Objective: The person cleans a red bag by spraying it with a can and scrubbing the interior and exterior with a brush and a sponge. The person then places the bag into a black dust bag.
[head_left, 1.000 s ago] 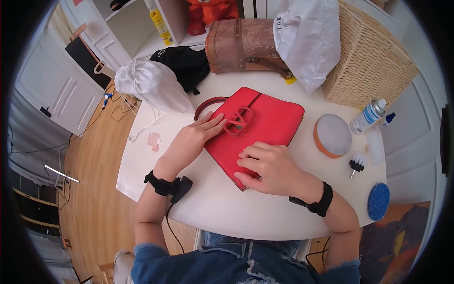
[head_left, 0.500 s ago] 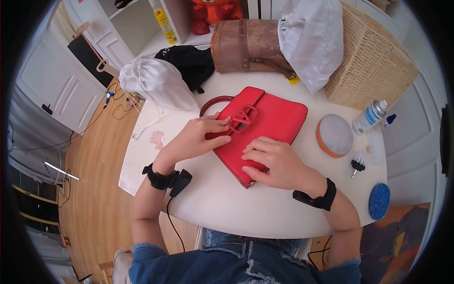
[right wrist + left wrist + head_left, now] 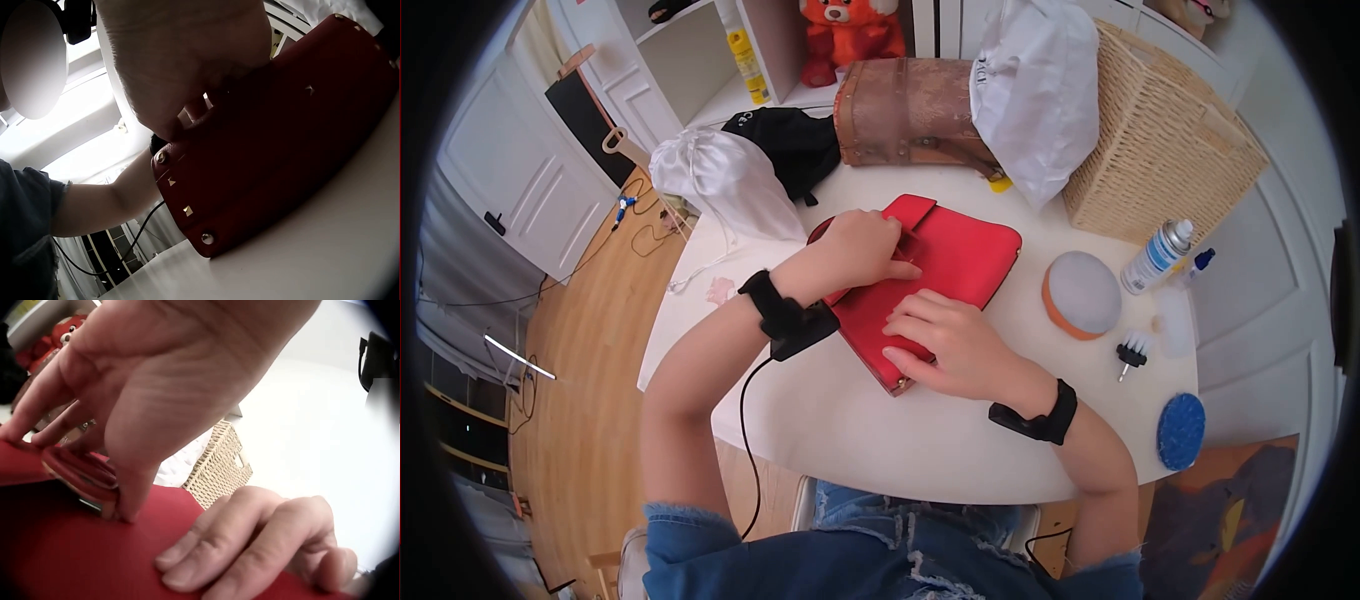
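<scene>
A red leather handbag (image 3: pixel 972 250) lies flat and slanted on the white table. My left hand (image 3: pixel 852 252) arches over its flap, thumb and fingers around the red clasp (image 3: pixel 78 470); the left wrist view shows the thumb tip pressed at the clasp's near end, the fingers on its far side. From above, the hand mostly hides the clasp. My right hand (image 3: pixel 948 345) rests on the bag's front near its bottom edge, fingers loosely bent on the leather. Metal studs (image 3: pixel 188 210) dot the bag's base in the right wrist view.
Behind stand a white drawstring pouch (image 3: pixel 725 180), a black cloth bag (image 3: pixel 795 150), a brown patterned bag (image 3: pixel 910 110), a white dust bag (image 3: pixel 1040 100) and a wicker basket (image 3: pixel 1165 135). On the right are a round sponge (image 3: pixel 1082 290), spray can (image 3: pixel 1157 257), brush (image 3: pixel 1133 350) and blue pad (image 3: pixel 1180 432).
My left hand has moved from the flap's left edge up over the clasp, its fingers closing around it. The right hand stays on the bag's lower part. The view has shifted slightly.
</scene>
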Demonstrator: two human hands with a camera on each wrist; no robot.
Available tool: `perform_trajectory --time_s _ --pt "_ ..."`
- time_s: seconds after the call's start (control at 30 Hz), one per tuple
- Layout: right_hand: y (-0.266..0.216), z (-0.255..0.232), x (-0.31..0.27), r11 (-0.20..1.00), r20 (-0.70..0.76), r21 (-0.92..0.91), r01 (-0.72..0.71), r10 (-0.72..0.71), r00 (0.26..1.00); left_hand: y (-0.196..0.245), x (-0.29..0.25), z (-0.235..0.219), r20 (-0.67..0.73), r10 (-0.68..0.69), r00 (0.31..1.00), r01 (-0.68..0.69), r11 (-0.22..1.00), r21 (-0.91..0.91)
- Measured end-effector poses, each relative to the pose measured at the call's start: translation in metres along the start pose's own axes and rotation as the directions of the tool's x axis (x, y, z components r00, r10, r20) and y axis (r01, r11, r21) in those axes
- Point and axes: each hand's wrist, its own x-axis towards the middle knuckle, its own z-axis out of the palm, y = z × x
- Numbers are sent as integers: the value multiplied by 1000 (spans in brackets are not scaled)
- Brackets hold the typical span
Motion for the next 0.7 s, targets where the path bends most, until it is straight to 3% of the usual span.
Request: perform_trajectory --time_s 0.1,0.17,0.23,0.3,0.37,0.47,0.6,0.67,0.7 --pt "1 0 -1 1000 -14 20 6 -5 1000 -3 0 4 -40 19 999 -21 998 -61" --pt "4 2 0 999 -22 33 9 -8 1000 2 -4 -1 -31 -74 997 70 990 -120" --pt "10 6 -1 993 -164 29 118 -111 980 1 -7 -3 -65 -89 994 78 983 -166" --pt "10 4 -2 993 -186 -8 121 -120 975 2 -9 -6 -100 -107 989 83 974 -212" --pt "9 4 -5 991 -209 -48 125 -132 969 5 -11 -11 -3 -188 982 183 962 -201" --pt "10 7 -7 988 -187 -80 129 -142 972 0 -13 3 -48 -273 961 252 934 -253" --pt "7 7 -8 989 -126 -111 94 -108 986 -26 2 42 -63 -219 974 196 946 -259" --pt "9 9 -7 988 -128 -122 95 -110 986 -29 7 44 57 -149 987 158 860 -485" --pt "10 10 -7 983 -157 -139 117 -138 978 -32 7 47 59 -146 987 156 862 -482"
